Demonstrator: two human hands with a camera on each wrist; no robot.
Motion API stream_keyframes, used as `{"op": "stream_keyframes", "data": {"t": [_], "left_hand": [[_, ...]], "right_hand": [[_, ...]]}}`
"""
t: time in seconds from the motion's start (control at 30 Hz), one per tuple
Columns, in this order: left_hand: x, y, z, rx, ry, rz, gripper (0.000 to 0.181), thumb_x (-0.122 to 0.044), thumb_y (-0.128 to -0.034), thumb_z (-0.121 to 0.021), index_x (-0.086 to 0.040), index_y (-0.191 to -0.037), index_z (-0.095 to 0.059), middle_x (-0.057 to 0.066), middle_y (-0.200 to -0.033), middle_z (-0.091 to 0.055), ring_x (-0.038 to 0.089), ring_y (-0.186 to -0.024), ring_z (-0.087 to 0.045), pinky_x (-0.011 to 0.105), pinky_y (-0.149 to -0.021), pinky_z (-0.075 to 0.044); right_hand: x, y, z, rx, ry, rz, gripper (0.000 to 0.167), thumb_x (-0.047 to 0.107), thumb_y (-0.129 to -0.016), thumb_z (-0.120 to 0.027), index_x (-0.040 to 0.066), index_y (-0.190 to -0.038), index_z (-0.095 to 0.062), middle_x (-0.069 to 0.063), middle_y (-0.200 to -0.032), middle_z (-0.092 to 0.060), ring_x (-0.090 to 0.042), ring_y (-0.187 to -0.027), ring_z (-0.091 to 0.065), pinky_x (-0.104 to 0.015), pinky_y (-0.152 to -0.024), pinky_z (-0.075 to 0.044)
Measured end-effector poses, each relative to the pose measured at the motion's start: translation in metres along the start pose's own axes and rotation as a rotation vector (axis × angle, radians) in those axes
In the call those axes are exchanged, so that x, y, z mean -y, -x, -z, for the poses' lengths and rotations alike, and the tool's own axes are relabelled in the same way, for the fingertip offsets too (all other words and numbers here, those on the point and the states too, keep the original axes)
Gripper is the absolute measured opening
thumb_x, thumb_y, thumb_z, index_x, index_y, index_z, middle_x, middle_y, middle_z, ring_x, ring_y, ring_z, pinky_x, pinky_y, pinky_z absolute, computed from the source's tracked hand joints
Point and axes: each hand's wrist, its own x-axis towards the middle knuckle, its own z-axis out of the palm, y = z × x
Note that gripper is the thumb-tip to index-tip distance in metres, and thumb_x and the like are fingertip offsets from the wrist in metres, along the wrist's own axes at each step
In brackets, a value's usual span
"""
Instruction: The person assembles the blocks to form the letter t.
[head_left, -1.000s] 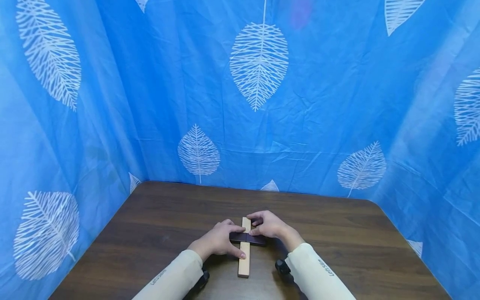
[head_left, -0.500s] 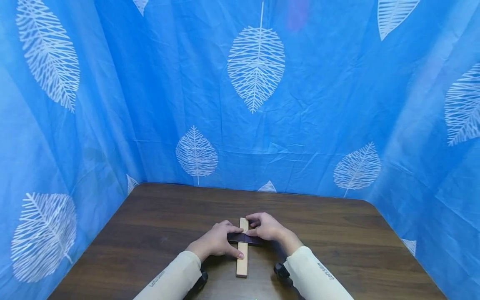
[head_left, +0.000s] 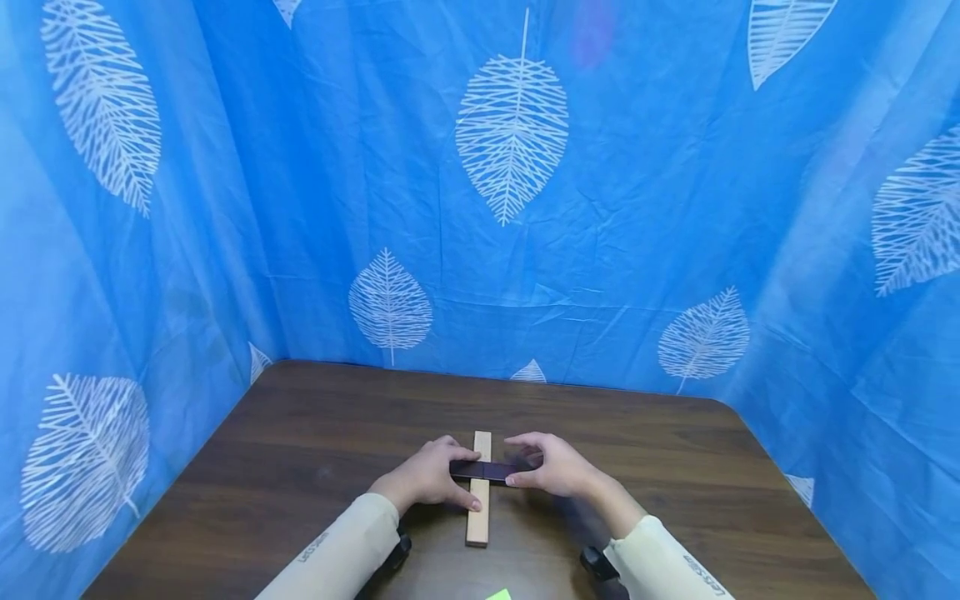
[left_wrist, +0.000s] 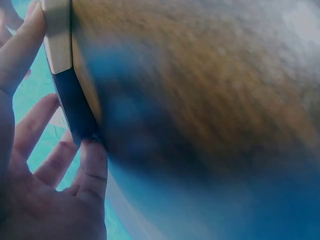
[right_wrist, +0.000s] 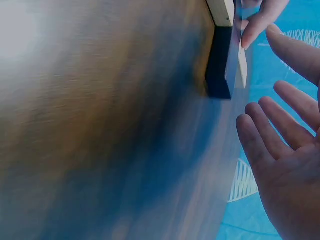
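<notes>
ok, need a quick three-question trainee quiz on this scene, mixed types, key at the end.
1. Multiple choice: the light parts and the dark bar together form which shape? a) ring b) cross c) triangle
2. True or false: in the right wrist view, a gap separates the right hand from the dark bar.
3. Short answer: which hand, in the head view, reaches over the near light part?

Key: 1. b; 2. true; 3. left hand
</notes>
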Motion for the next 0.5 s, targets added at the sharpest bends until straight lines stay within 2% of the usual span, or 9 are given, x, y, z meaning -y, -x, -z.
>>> {"op": "stream_keyframes", "data": {"t": [0.23, 0.5], "left_hand": [[0.000, 0.000, 0.001, -0.009, 0.013, 0.005, 0.075, -0.043, -0.0687, -0.093, -0.017, -0.134, -0.067, 0.003, -0.116, -0.056, 0.026, -0.105, -0.053, 0.052, -0.094, -0.046], [0.002, -0.001, -0.003, -0.023, 0.008, -0.008, 0.077, -0.045, -0.0672, -0.093, -0.016, -0.133, -0.067, 0.004, -0.116, -0.057, 0.027, -0.106, -0.055, 0.053, -0.095, -0.046]], "right_hand": [[0.000, 0.034, -0.002, 0.024, -0.042, 0.061, 0.058, 0.023, -0.085, -0.083, 0.002, -0.135, -0.060, -0.015, -0.130, -0.061, -0.036, -0.116, -0.060, -0.054, -0.097, -0.048], [0.005, 0.067, -0.010, 0.047, -0.091, 0.127, 0.060, 0.026, -0.085, -0.083, 0.002, -0.135, -0.059, -0.013, -0.132, -0.060, -0.036, -0.114, -0.061, -0.039, -0.096, -0.051]]}}
